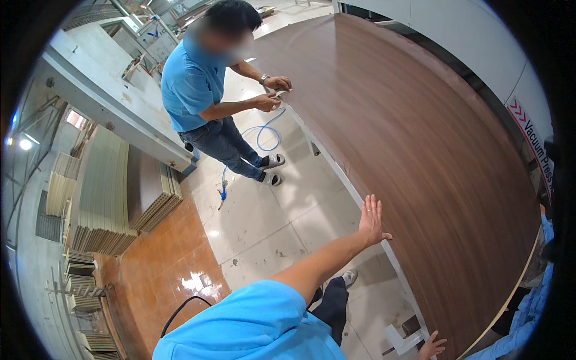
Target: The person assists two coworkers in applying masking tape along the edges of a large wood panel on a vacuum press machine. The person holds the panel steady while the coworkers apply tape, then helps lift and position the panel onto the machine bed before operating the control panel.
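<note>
The wide, dark-brown wood-grain panel [414,156] lies across the white table frame [404,343], covering most of its top. The left hand [372,222] rests near the middle of the table's long left edge, fingers straight and close together, thumb apart; the right hand [431,347] lies at the same edge's lower end, fingers spread — neither seems to grip anything. With flat contact alone, an uneven push could skid the panel sideways, and a fingertip could get pinched at the rim. Farther up that edge, a co-worker in a light-blue shirt [191,84] handles a pale item too small to make out; a sudden shift might knock it or catch those fingers. The looped blue hose [277,138] on the tiled floor [255,249] — near the co-worker's shoes [273,161] — could trip a careless step.
</note>
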The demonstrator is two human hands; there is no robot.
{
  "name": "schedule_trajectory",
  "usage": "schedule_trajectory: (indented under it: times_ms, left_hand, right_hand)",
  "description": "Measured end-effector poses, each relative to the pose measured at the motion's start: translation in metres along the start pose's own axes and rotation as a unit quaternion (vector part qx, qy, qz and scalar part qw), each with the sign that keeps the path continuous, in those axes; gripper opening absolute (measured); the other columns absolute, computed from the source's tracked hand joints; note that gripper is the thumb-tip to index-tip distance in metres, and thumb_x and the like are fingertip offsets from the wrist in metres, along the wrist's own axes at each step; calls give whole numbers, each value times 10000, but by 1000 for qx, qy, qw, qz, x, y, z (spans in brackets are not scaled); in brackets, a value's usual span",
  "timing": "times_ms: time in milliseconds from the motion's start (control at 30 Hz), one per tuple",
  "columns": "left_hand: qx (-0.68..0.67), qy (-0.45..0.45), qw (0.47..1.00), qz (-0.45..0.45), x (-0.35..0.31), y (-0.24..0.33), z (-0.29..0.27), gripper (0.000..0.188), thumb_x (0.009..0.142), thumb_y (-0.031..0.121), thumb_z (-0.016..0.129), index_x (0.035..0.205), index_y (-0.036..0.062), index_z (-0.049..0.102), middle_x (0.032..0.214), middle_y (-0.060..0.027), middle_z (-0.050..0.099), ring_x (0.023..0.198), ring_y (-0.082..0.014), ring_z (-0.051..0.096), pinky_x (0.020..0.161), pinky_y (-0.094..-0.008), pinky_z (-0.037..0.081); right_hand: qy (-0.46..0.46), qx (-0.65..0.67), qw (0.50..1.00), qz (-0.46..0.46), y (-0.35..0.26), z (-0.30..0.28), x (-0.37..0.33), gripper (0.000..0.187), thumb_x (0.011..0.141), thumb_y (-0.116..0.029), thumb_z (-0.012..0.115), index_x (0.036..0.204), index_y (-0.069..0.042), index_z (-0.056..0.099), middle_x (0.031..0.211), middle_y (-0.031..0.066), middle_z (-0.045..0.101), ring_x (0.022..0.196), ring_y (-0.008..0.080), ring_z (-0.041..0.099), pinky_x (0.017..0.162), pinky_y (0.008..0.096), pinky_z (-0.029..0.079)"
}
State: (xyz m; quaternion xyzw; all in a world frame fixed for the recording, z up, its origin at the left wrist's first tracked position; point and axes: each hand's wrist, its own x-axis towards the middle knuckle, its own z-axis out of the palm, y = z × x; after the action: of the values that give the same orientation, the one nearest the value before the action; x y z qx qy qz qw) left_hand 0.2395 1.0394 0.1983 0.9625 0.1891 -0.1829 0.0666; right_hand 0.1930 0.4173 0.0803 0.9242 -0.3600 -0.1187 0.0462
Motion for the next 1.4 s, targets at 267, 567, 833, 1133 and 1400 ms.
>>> schedule_trajectory:
  times_ms: [267,567,833,1133,1400]
  left_hand:
    - [3,-32,999,-10,7,2,2,1287,810,868,482,1601,-64,76,1657,-335,21,1544,-491,-9,1250,-553,72]
    - [-4,-26,1000,-13,6,2,3,1273,820,856,489,1604,-56,74,1661,-327,16,1545,-489,-15,1250,-547,69]
    - [2,-26,1000,-14,5,0,2,1267,826,860,470,1604,-57,73,1665,-318,20,1548,-479,-11,1250,-542,82]
    - [12,-37,999,-11,5,-1,1,1264,833,867,448,1603,-59,63,1666,-316,8,1547,-479,-26,1250,-542,75]
    - [28,-33,999,-22,8,2,4,1294,800,887,460,1610,-38,56,1672,-302,8,1548,-478,-26,1248,-556,55]
  right_hand:
    - [-55,12,998,-31,3,-7,3,1054,899,-857,334,1645,-223,-57,1672,284,-69,1554,452,-17,1232,596,123]
    - [-90,-9,994,-57,-1,-38,-24,1109,838,-894,414,1642,-294,-59,1688,234,-67,1562,428,-11,1195,648,195]
    - [-80,-24,996,-37,-10,-33,-26,1125,823,-911,392,1640,-291,-72,1693,211,-80,1564,416,-11,1186,656,221]
    - [-113,0,993,-44,-13,-45,-32,1149,816,-906,427,1643,-275,-60,1689,222,-89,1563,420,-3,1185,654,223]
    - [-105,-2,992,-71,-16,-53,-38,1142,835,-888,431,1647,-241,-43,1687,244,-56,1564,425,-7,1193,652,198]
